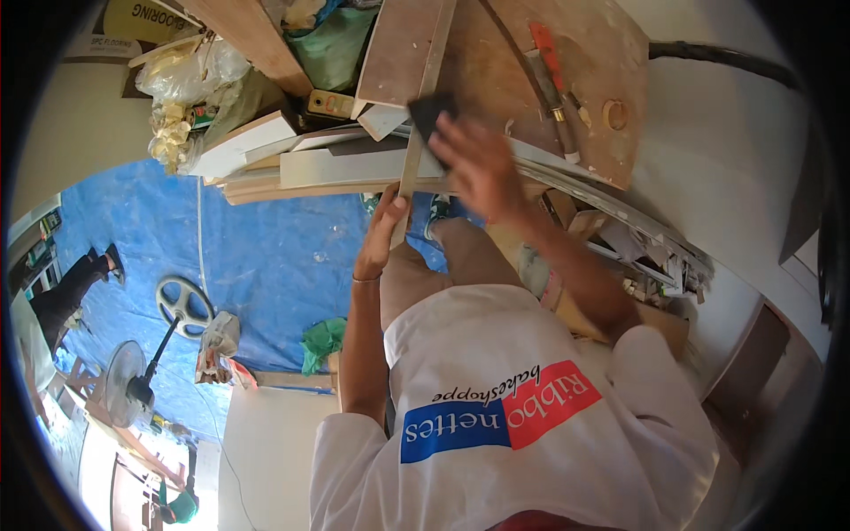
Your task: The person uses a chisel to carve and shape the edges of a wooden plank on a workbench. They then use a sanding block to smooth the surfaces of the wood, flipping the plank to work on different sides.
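Note:
A long narrow wood strip [410,168] runs away from my body, its far part along a brown wooden board. My left hand [386,223] is closed around its near end, thumb on the side. My right hand [482,168], smeared by motion, presses a dark flat sheet [431,115] that looks like sandpaper against the strip, beyond my left hand. Some of the right fingertips are blurred on the sheet. Right of the strip, on the brown work surface [611,57], lie a red-handled tool [546,55], a dark hose with a brass-coloured fitting [558,113] and a tape roll [614,114].
White and wooden boards [305,170] are stacked below the work surface. A yellow device [331,104] and plastic bags [199,66] sit at the far left. Blue sheeting [283,239] covers the floor, where a fan [128,376] stands. Another person's legs [71,292] show at left.

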Action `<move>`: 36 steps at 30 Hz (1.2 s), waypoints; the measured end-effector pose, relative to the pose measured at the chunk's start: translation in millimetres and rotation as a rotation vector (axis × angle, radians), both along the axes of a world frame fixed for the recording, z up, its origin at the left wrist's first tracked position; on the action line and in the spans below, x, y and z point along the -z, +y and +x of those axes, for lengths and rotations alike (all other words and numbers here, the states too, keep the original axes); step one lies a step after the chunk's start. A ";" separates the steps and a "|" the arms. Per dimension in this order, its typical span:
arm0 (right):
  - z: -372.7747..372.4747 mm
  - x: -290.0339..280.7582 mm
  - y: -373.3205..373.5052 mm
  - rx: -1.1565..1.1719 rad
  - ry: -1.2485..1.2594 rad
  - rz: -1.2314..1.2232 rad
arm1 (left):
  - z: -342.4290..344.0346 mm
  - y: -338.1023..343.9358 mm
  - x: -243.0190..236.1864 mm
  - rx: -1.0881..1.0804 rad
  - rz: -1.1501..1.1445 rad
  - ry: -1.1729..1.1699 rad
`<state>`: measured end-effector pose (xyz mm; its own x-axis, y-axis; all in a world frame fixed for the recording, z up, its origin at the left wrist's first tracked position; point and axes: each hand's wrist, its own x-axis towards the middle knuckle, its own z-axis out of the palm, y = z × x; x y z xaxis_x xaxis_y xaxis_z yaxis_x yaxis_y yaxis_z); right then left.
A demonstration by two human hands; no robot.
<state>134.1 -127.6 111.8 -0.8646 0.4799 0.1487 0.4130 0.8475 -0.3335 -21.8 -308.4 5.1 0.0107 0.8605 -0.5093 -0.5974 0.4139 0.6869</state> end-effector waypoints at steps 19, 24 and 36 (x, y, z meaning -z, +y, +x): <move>13.0 22.4 -93.6 -0.335 -0.331 -0.307 | 37.9 26.8 86.0 0.135 -0.013 0.370; -8.2 27.6 -19.6 -0.524 -0.278 -0.024 | 35.3 22.6 65.8 -0.113 0.019 0.419; 1.7 23.3 -36.8 -0.411 -0.138 -0.303 | 33.1 43.9 29.6 -0.223 0.126 0.426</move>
<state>135.7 -164.4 88.5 -0.9923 0.1009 -0.0724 0.1241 0.8229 -0.5545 11.3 -264.5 -24.6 -0.3675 0.8731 -0.3204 -0.3173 0.2061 0.9256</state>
